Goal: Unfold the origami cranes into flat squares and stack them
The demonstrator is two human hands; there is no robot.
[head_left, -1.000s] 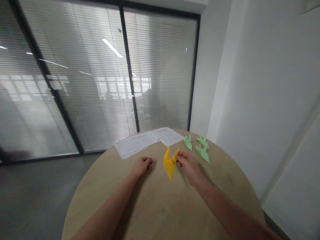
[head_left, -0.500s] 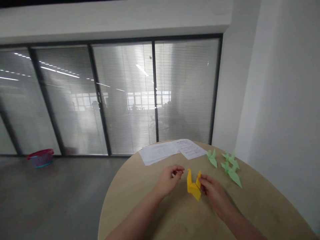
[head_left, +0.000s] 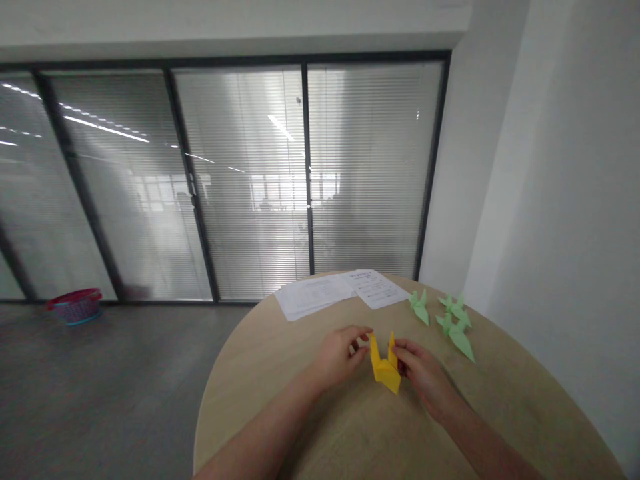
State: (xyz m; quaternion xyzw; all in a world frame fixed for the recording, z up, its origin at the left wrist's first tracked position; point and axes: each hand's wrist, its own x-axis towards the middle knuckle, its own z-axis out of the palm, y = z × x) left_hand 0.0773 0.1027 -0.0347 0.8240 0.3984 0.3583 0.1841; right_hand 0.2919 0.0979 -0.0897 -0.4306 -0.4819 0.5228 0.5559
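A yellow folded paper figure point(head_left: 384, 367) with two upright points stands on the round wooden table point(head_left: 310, 427). My left hand point(head_left: 341, 351) pinches its left point with thumb and fingers. My right hand point(head_left: 419, 370) holds its right point, fingers curled round it. Both forearms reach in from the bottom edge.
Three green folded paper figures point(head_left: 453, 320) lie to the right of my hands. White printed sheets point(head_left: 340, 292) lie at the table's far edge. Glass partitions with blinds stand behind, a white wall at right, and a red and blue basket point(head_left: 74, 306) on the floor at left.
The view has swung up and to the left. My left hand has come over from the bare table to pinch the yellow figure's left point; my right hand keeps its hold.
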